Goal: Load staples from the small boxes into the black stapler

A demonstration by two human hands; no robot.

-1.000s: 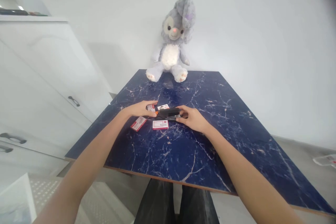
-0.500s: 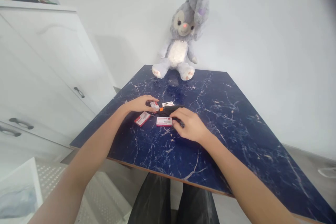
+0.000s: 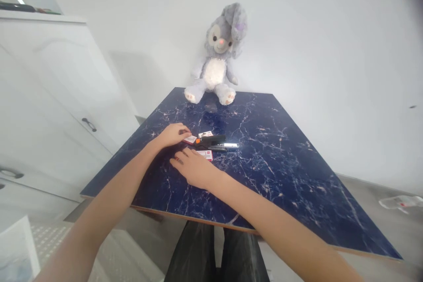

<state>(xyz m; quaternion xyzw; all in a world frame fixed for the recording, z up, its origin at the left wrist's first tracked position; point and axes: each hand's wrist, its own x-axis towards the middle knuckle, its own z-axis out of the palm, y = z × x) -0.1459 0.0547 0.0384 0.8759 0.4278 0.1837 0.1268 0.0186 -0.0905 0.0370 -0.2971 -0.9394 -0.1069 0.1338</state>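
Note:
My left hand [image 3: 172, 134] is closed with thumb and fingers on a small red-and-white box [image 3: 190, 139]. Lower down, my right hand [image 3: 194, 166] curls over another such box, which it hides except for a trace of red between thumb and fingers. Just beyond the right knuckles lies a white box with a pink edge [image 3: 207, 155]. Right of the left fingertips is a black stapler [image 3: 211, 139] with an orange part; a shiny metal strip sticks out at its right. Behind the stapler sits a small white box [image 3: 205, 134].
The boxes lie on a blue marbled table [image 3: 280, 176]. A grey plush rabbit [image 3: 214, 59] sits at its far edge against the wall. White cabinets [image 3: 49, 97] stand to the left, and a clear plastic item [image 3: 401, 202] lies beyond the right edge.
My right hand has moved left, from the stapler's right end to the lower-left box. The stapler's metal strip now shows. The camera view has shifted slightly.

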